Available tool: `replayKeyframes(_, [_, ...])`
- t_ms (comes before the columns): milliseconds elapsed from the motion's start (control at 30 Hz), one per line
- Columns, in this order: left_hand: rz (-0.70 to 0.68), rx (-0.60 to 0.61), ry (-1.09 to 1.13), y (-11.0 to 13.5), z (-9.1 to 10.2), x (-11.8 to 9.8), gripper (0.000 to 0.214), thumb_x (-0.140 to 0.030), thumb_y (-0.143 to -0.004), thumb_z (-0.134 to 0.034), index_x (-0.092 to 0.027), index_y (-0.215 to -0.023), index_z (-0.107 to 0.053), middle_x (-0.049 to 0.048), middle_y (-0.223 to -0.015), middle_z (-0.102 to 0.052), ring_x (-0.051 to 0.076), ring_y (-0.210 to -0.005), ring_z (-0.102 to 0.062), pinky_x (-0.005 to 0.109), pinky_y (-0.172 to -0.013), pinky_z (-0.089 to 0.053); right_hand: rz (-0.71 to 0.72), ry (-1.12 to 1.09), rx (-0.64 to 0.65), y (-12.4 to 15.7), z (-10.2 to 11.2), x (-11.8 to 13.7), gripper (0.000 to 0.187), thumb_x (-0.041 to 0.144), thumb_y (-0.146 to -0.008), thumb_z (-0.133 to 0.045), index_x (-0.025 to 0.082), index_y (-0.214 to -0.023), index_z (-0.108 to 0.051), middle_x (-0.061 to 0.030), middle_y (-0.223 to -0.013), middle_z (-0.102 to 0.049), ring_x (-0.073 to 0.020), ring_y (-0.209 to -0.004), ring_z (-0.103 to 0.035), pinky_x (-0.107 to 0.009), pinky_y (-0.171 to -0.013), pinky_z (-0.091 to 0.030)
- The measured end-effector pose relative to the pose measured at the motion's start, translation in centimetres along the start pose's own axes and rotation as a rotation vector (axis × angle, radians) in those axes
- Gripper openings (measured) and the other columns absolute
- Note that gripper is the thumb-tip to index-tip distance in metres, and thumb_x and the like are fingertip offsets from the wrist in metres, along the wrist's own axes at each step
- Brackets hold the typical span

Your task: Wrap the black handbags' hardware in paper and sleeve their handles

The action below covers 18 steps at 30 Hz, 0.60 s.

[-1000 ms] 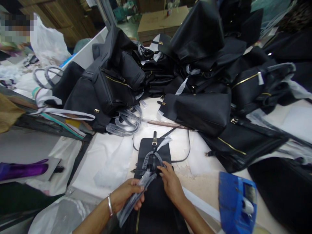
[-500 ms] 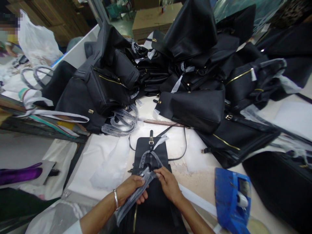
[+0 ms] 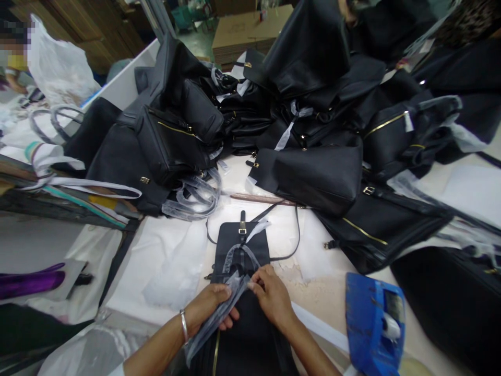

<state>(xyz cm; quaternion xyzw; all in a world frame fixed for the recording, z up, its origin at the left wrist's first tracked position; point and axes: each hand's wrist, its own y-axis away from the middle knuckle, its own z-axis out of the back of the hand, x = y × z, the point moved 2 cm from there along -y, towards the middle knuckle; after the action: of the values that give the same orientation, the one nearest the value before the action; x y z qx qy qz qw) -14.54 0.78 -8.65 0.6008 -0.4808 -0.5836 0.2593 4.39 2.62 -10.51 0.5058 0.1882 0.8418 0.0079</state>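
A black backpack [image 3: 250, 334] with a gold zipper and a gold buckle on its flap lies in front of me, its lower end cut off by the view. Across it runs a strap in clear plastic wrap [image 3: 213, 321]. My left hand [image 3: 213, 305], a silver bangle at its wrist, is closed round this wrapped strap. The fingers of my right hand [image 3: 270, 292] pinch the upper end of the plastic close to the backpack's handle [image 3: 242, 250], which is wrapped in plastic as well. Thin black straps loop out on the table above the flap.
Several black bags [image 3: 313, 172] are heaped across the back and right of the white table [image 3: 168, 245]. A blue tape dispenser [image 3: 373, 318] stands to the right, with a white strip beside it. Coiled plastic-wrapped straps [image 3: 195, 196] lie at left. A person is partly visible at far left.
My right hand has shifted slightly and its fingers have curled closer on the plastic. My left hand keeps its hold on the wrapped strap, almost in place.
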Motion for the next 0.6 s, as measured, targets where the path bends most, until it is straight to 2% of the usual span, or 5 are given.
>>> replayKeyframes(100, [-0.006,-0.012,-0.008,0.0,0.0,-0.1,0.045,-0.055,-0.081,-0.051,-0.012,-0.092,-0.055,0.0125,-0.074,-0.072,0.015,-0.052,-0.065,0.022,-0.045,-0.046,0.058,0.09,-0.018,-0.4,0.8,0.8,0.006,0.017,-0.08,-0.056,0.022,-0.081,-0.059,-0.0049,-0.112,-0.057,-0.0204,-0.106,-0.052,-0.032,-0.09,-0.039])
replayKeyframes(167, [-0.006,-0.028,-0.01,0.1,0.2,-0.2,0.045,-0.056,-0.08,-0.052,-0.012,-0.09,-0.056,0.0123,-0.076,-0.072,0.016,-0.055,-0.066,0.022,-0.047,-0.046,0.086,0.11,0.032,-0.7,1.0,1.0,0.007,0.016,-0.08,-0.055,0.022,-0.081,-0.059,-0.0045,-0.112,-0.059,-0.0207,-0.109,-0.051,-0.033,-0.093,-0.037])
replayKeyframes(333, [-0.017,-0.059,-0.028,0.6,0.9,-0.3,0.046,-0.057,-0.079,-0.051,-0.013,-0.086,-0.058,0.0112,-0.077,-0.072,0.016,-0.058,-0.067,0.023,-0.05,-0.046,0.037,0.059,0.138,-1.8,1.1,-0.3,0.006,0.018,-0.081,-0.054,0.021,-0.08,-0.059,-0.0021,-0.095,-0.066,-0.0181,-0.091,-0.06,-0.029,-0.078,-0.043])
replayKeyframes(467, [-0.023,-0.083,-0.049,0.6,1.5,0.2,0.044,-0.057,-0.08,-0.05,-0.014,-0.086,-0.058,0.0101,-0.077,-0.072,0.018,-0.061,-0.067,0.024,-0.052,-0.046,0.039,0.143,0.205,-3.0,0.9,-1.5,0.009,0.021,-0.082,-0.053,0.02,-0.075,-0.059,0.0006,-0.077,-0.066,-0.0145,-0.072,-0.061,-0.023,-0.062,-0.041])
replayKeyframes(600, [-0.045,-0.107,-0.115,0.4,1.9,0.6,0.042,-0.056,-0.08,-0.05,-0.015,-0.078,-0.058,0.0079,-0.071,-0.071,0.018,-0.058,-0.066,0.025,-0.05,-0.044,0.062,0.282,0.19,-3.6,0.5,-1.2,0.008,0.019,-0.081,-0.052,0.019,-0.077,-0.058,-0.0013,-0.077,-0.063,-0.0154,-0.071,-0.058,-0.024,-0.063,-0.037])
